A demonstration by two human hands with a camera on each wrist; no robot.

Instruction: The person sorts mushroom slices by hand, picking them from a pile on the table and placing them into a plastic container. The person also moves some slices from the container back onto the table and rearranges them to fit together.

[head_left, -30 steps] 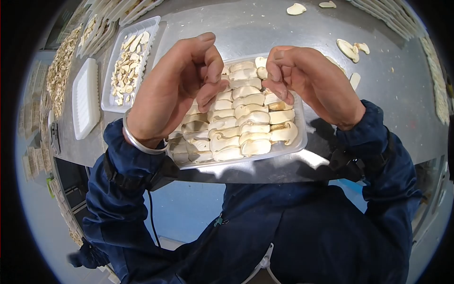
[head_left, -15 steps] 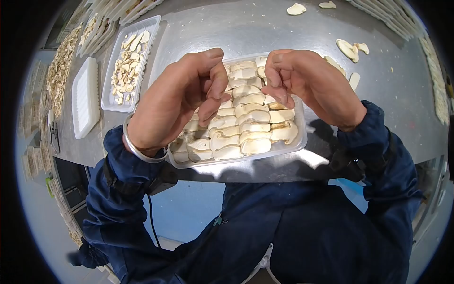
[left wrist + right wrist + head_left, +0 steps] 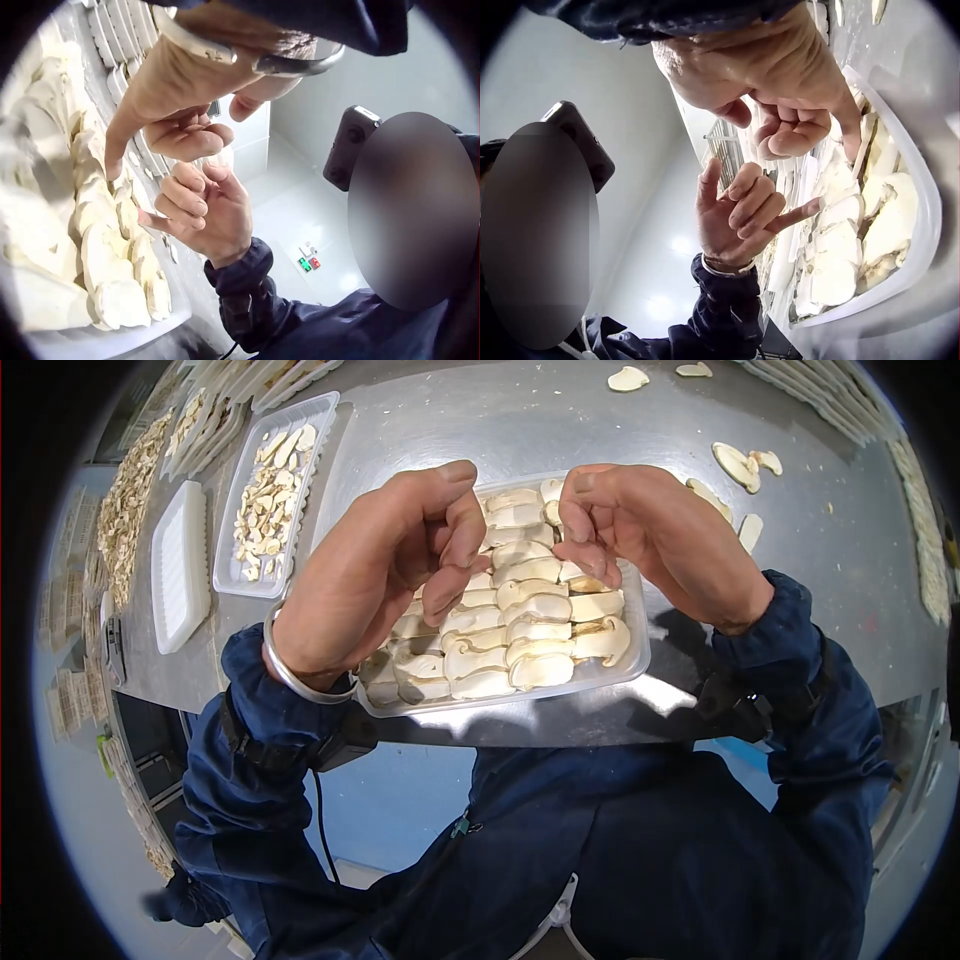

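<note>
Both hands hover over a clear plastic tray [image 3: 640, 655] lined with overlapping rows of pale mushroom slices [image 3: 540, 671]. My left hand [image 3: 375, 550], with a silver bangle at its wrist, is above the tray's left part. Opposite it, my right hand [image 3: 672, 540] is over the far right part. Neither hand grips anything; most fingers bend loosely inward. In the left wrist view, the little finger [image 3: 116, 150] of the left hand reaches straight down to the slices. The right hand's little finger [image 3: 849, 131] extends likewise to the slices in the right wrist view.
Left of the hands stand a tray [image 3: 222, 550] of small mushroom pieces and a white ribbed tray [image 3: 181, 570]. Loose slices lie on the metal table at the right, such as one large slice [image 3: 735, 463]. Stacked trays [image 3: 815, 395] stand at the far right.
My left hand has come slightly down and nearer the body since a second ago, then stayed almost still. The right hand has hardly moved.
</note>
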